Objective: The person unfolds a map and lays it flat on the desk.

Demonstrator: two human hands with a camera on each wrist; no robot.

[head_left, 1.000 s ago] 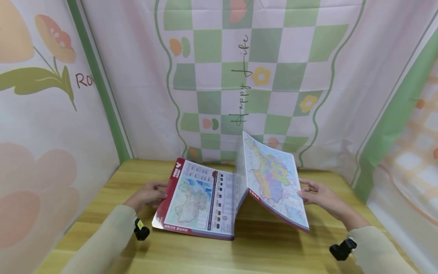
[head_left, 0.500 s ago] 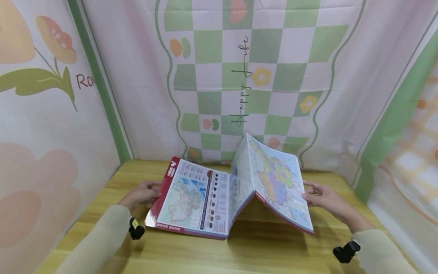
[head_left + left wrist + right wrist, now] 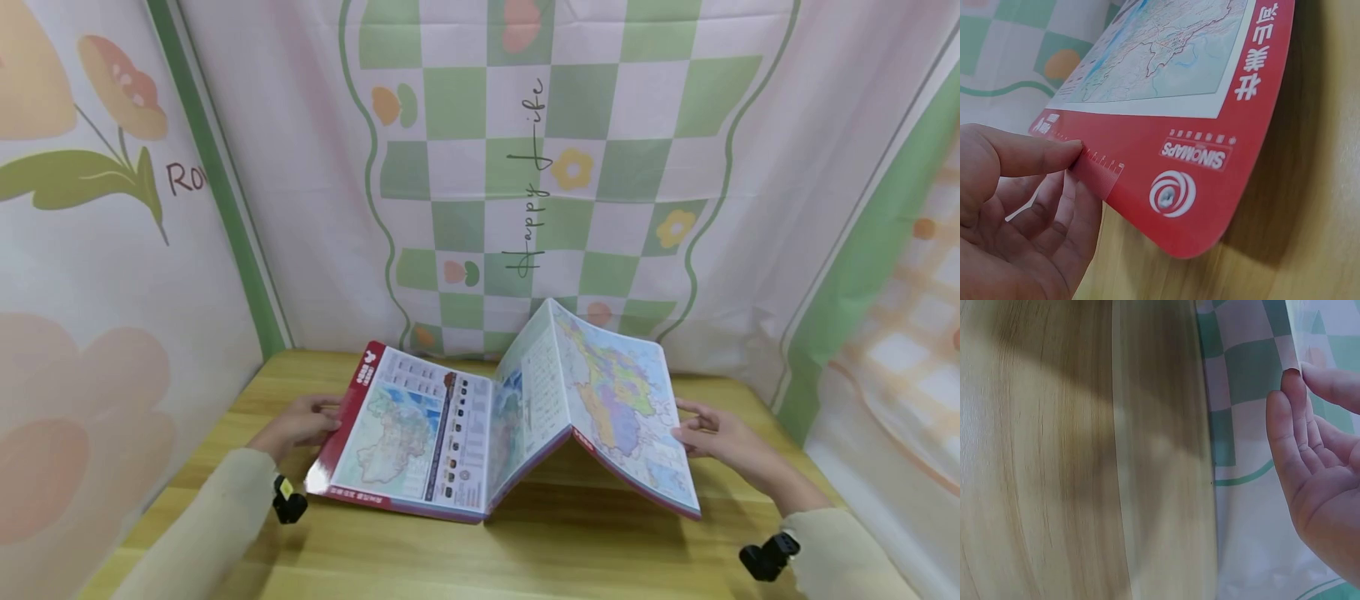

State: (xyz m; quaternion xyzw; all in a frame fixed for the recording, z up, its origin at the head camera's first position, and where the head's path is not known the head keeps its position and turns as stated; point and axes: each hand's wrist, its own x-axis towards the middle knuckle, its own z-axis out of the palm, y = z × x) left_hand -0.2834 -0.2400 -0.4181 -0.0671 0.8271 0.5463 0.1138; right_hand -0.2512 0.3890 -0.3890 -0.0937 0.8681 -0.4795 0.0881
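A folded map [image 3: 397,442] with a red border spreads over the table in the head view, its panels bent in a zigzag. A peak stands up right of the middle, and the right panel [image 3: 630,408] slopes down from it with a coloured map. My left hand [image 3: 300,425] pinches the red left edge; in the left wrist view the thumb lies on top of that red border [image 3: 1141,181] and the fingers underneath. On the other side my right hand [image 3: 720,437] pinches the right panel's outer edge between thumb and fingers, and the right wrist view shows this edge-on.
The wooden table [image 3: 420,558] meets a hanging cloth [image 3: 300,208] printed with green checks and flowers at the back. Similar printed cloths hang at left and right. Each sleeve carries a small black camera at the wrist.
Both hands have moved apart, the left one leftward and the right one slightly rightward. The map has spread wider, its middle panel now showing more, and the peak has shifted right and lower.
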